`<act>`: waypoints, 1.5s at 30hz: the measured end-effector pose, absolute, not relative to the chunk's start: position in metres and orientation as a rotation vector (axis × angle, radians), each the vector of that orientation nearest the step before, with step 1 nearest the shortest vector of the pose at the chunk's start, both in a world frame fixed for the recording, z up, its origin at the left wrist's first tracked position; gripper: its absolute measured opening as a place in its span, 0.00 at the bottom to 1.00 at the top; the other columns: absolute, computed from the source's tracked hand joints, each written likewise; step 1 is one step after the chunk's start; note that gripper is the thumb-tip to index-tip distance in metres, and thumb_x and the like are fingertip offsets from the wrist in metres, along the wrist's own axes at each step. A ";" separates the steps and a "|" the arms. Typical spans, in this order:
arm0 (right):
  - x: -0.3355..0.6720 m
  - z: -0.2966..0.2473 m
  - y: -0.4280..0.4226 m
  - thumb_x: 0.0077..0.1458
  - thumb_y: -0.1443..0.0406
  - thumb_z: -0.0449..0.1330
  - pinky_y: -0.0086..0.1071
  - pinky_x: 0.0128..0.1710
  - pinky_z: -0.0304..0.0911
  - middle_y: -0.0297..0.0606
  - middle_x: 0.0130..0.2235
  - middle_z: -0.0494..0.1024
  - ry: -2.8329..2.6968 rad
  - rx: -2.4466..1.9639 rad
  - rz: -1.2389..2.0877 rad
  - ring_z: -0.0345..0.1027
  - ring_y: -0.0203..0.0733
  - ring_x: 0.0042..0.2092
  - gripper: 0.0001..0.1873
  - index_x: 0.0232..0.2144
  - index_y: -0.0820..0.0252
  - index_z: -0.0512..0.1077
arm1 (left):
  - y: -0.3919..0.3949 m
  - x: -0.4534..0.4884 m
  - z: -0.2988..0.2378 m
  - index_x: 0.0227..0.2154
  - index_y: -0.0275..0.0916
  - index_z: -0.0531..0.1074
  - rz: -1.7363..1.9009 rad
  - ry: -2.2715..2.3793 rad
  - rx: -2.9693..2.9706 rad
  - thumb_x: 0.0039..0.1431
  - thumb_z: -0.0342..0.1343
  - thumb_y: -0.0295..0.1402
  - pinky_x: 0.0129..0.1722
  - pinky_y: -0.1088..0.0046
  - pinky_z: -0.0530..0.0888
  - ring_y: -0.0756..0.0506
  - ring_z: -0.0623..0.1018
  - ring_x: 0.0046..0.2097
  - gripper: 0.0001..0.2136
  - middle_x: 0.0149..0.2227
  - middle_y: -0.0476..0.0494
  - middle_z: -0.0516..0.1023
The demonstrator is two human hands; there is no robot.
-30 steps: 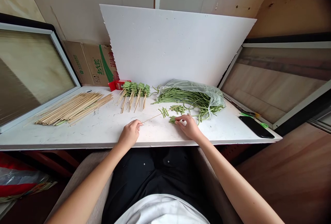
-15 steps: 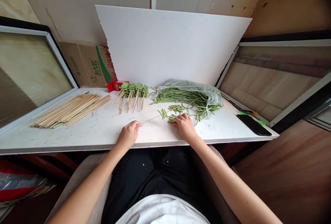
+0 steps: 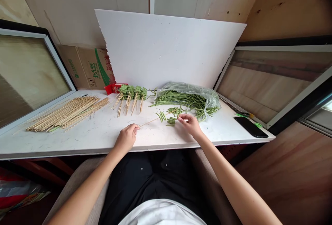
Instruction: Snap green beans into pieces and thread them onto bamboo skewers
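Observation:
My left hand [image 3: 126, 137] is closed round the blunt end of a thin wooden skewer [image 3: 153, 120], which slants away to the right above the white table. Past its far part lies a bunch of cut green bean pieces [image 3: 174, 110]; I cannot tell whether any are threaded on it. My right hand [image 3: 190, 124] pinches a short bean piece [image 3: 177, 116] close to the skewer's far end. Beside those fingers rests a small row of cut beans [image 3: 171, 121], with a few loose pieces [image 3: 161, 116] to its left.
A heap of bare skewers [image 3: 64, 112] covers the table's left. Several finished bean skewers [image 3: 133, 92] lie at the back, by a red box [image 3: 115, 88]. Long beans [image 3: 178, 97] fill a clear bag. A black phone [image 3: 251, 126] and scissors [image 3: 240, 110] are at right.
My right hand has lifted off the row of cut beans and moved slightly up and right, now pinching one piece. My left hand still holds the skewer. The view has shifted slightly.

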State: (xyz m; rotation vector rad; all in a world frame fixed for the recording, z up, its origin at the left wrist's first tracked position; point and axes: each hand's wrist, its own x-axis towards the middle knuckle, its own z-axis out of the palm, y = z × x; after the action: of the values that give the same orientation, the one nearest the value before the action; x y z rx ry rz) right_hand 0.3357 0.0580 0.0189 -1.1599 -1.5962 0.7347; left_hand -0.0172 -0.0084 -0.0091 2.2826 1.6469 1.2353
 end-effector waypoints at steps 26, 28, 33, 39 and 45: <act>0.331 0.018 0.050 0.49 0.45 0.70 0.32 0.35 0.65 0.43 0.45 0.84 -1.292 -1.000 1.081 0.76 0.46 0.45 0.27 0.43 0.56 0.81 | -0.006 -0.021 -0.013 0.36 0.42 0.75 1.168 1.600 2.329 0.61 0.47 0.22 0.33 0.72 0.73 0.45 0.78 0.32 0.13 0.30 0.47 0.78; 0.331 0.016 0.052 0.49 0.44 0.70 0.32 0.35 0.65 0.43 0.45 0.84 -1.289 -1.008 1.072 0.76 0.46 0.46 0.27 0.43 0.56 0.81 | -0.006 -0.021 -0.013 0.36 0.42 0.75 1.170 1.594 2.335 0.61 0.47 0.22 0.33 0.72 0.74 0.45 0.78 0.32 0.13 0.30 0.47 0.79; 0.329 0.013 0.054 0.50 0.44 0.70 0.31 0.34 0.65 0.41 0.44 0.84 -1.278 -1.022 1.077 0.75 0.45 0.44 0.25 0.41 0.55 0.81 | -0.006 -0.020 -0.013 0.35 0.42 0.76 1.174 1.599 2.318 0.60 0.47 0.21 0.34 0.71 0.74 0.45 0.79 0.33 0.13 0.31 0.47 0.80; 0.330 0.012 0.054 0.49 0.45 0.71 0.31 0.34 0.65 0.40 0.43 0.83 -1.254 -1.001 1.091 0.75 0.44 0.44 0.25 0.41 0.55 0.81 | -0.006 -0.020 -0.012 0.35 0.42 0.75 1.164 1.604 2.309 0.59 0.47 0.21 0.34 0.71 0.74 0.45 0.79 0.33 0.13 0.31 0.46 0.80; 0.330 0.012 0.055 0.47 0.46 0.72 0.31 0.33 0.64 0.40 0.43 0.84 -1.222 -0.983 1.104 0.75 0.45 0.44 0.25 0.40 0.56 0.81 | -0.006 -0.020 -0.011 0.35 0.41 0.75 1.160 1.602 2.315 0.57 0.47 0.19 0.35 0.71 0.74 0.45 0.79 0.34 0.14 0.32 0.46 0.80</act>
State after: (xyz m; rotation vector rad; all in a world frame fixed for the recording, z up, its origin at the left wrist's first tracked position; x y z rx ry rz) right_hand 0.3295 0.0553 0.0116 -0.9833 -1.2219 1.1039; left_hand -0.0199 -0.0060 -0.0114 2.3150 1.6022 1.1604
